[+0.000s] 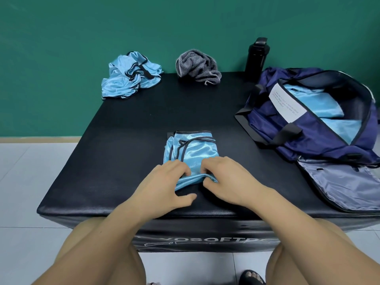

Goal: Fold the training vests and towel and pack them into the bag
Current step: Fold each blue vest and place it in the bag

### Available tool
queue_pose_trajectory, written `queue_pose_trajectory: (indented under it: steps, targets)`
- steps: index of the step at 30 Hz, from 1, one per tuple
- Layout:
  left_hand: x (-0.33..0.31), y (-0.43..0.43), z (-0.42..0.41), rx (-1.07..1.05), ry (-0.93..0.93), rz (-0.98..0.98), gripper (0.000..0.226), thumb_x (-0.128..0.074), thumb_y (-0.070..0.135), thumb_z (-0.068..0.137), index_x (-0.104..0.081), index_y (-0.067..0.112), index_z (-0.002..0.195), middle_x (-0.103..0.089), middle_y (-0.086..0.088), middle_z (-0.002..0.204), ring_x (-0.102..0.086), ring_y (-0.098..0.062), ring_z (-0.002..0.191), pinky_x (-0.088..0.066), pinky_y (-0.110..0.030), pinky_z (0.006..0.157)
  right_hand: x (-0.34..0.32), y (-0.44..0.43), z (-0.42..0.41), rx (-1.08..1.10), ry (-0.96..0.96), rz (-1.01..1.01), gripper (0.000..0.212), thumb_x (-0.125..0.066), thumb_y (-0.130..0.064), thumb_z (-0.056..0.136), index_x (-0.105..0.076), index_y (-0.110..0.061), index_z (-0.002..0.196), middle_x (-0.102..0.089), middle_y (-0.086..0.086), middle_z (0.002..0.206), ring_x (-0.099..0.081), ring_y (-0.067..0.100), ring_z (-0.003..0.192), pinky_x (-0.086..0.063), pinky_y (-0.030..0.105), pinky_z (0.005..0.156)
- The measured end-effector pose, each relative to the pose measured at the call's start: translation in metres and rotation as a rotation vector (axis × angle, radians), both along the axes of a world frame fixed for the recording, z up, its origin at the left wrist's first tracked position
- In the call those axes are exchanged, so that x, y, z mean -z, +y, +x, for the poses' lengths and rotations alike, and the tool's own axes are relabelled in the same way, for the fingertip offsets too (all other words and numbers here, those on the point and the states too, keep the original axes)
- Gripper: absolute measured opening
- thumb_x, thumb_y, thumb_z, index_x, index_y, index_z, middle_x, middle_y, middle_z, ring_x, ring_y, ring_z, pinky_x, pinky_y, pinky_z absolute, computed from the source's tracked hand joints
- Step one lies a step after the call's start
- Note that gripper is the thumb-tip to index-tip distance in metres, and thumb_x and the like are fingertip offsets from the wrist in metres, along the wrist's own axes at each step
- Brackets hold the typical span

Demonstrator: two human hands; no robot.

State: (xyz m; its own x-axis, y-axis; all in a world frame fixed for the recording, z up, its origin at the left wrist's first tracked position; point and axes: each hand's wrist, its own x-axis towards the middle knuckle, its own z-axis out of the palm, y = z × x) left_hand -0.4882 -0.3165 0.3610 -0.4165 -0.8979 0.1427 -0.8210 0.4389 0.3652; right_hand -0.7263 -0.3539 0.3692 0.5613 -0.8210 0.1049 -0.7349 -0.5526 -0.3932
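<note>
Towel (pixel 197 66), bottle (pixel 257 56) beyond folded vest (pixel 193 150)

I take this for a sports training room; padded black bench (pixel 133 124), tiled floor (pixel 30 171), drinks bottle (pixel 256 56), sports bag (pixel 320 138).

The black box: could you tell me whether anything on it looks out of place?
Only the crumpled vests at the far left corner, which seem to overhang the box edge; nothing looks spilled or damaged.
</note>
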Motion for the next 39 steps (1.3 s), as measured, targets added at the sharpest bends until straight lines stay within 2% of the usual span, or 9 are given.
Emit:
queue_pose_trajectory:
  steps: [3,7,13,16,19,22,26,31,39]
  targets:
    - [0.003,-0.004,0.001,-0.034,-0.042,-0.046,0.03,-0.071,0.039,0.085,-0.059,0.031,0.112,-0.056,0.021,0.113,-0.052,-0.006,0.1,-0.042,-0.03,0.088,-0.004,-0.002,-0.006,0.046,-0.11,0.069,0.006,-0.059,-0.027,0.09,-0.054,-0.027,0.088,-0.06,-0.01,0.08,-0.054,0.015,0.077,-0.043,0.035,0.072]
    - [-0.004,-0.006,0.008,-0.212,0.279,0.127,0.019,-0.073,0.021,0.089,-0.067,0.035,0.1,-0.068,0.012,0.093,-0.063,-0.013,0.081,-0.053,-0.033,0.074,-0.008,-0.008,-0.016,0.089,-0.255,0.168,0.009,-0.067,-0.023,0.089,-0.06,-0.03,0.088,-0.064,-0.01,0.088,-0.057,0.01,0.087,-0.047,0.027,0.075]
    - [-0.011,-0.007,0.005,-0.315,0.485,0.2,0.015,-0.074,0.034,0.096,-0.064,0.023,0.099,-0.064,-0.001,0.083,-0.046,-0.017,0.067,-0.04,-0.032,0.064,-0.008,-0.014,-0.025,0.086,-0.314,0.306,0.011,-0.072,-0.021,0.088,-0.062,-0.023,0.091,-0.061,-0.001,0.081,-0.055,0.023,0.077,-0.051,0.04,0.074]
    - [-0.011,-0.01,0.009,-0.342,0.592,0.234,0.022,-0.07,0.043,0.097,-0.066,0.023,0.107,-0.068,-0.005,0.091,-0.055,-0.031,0.076,-0.046,-0.041,0.07,-0.008,-0.017,-0.026,0.085,-0.384,0.343,0.025,-0.074,-0.018,0.091,-0.064,-0.041,0.085,-0.065,-0.016,0.082,-0.059,0.008,0.079,-0.05,0.031,0.078]
    - [-0.008,-0.014,0.014,-0.404,0.7,0.283,0.024,-0.069,0.05,0.096,-0.065,0.026,0.098,-0.06,-0.011,0.083,-0.046,-0.022,0.071,-0.04,-0.041,0.069,-0.001,-0.023,-0.024,0.101,-0.452,0.375,0.003,-0.074,-0.031,0.097,-0.071,-0.03,0.097,-0.072,-0.018,0.095,-0.067,0.006,0.09,-0.052,0.03,0.087]
    - [-0.005,-0.017,0.009,-0.485,0.754,0.285,0.043,-0.069,0.049,0.098,-0.041,0.023,0.078,-0.038,0.0,0.074,-0.033,-0.018,0.069,-0.028,-0.038,0.066,0.009,-0.026,-0.017,0.236,-0.52,0.359,0.033,-0.065,-0.049,0.101,-0.062,-0.02,0.087,-0.049,-0.013,0.071,-0.045,0.011,0.066,-0.039,0.036,0.068]
    - [0.0,-0.022,-0.002,-0.587,0.739,0.254,0.048,-0.065,0.048,0.101,-0.033,0.021,0.077,-0.034,0.003,0.072,-0.03,-0.016,0.066,-0.026,-0.036,0.062,0.014,-0.02,-0.001,0.349,-0.532,0.327,0.039,-0.058,-0.062,0.099,-0.068,-0.024,0.097,-0.068,-0.008,0.078,-0.06,0.017,0.071,-0.05,0.039,0.069]
    - [0.009,-0.028,-0.011,-0.66,0.58,0.218,0.046,-0.058,0.051,0.103,-0.037,0.018,0.08,-0.036,0.003,0.068,-0.029,-0.016,0.06,-0.028,-0.034,0.056,0.02,-0.021,0.013,0.525,-0.446,0.236,0.049,-0.053,-0.056,0.105,-0.036,-0.018,0.079,-0.043,-0.004,0.064,-0.036,0.015,0.059,-0.033,0.036,0.056]
    - [0.015,-0.037,-0.012,-0.722,0.272,0.16,0.038,-0.046,0.06,0.106,-0.051,0.023,0.099,-0.063,-0.006,0.077,-0.058,-0.023,0.068,-0.044,-0.036,0.056,0.024,-0.025,0.018,0.594,-0.03,-0.02,0.031,-0.042,-0.041,0.111,-0.036,-0.019,0.089,-0.049,0.0,0.065,-0.039,0.018,0.056,-0.034,0.038,0.054]
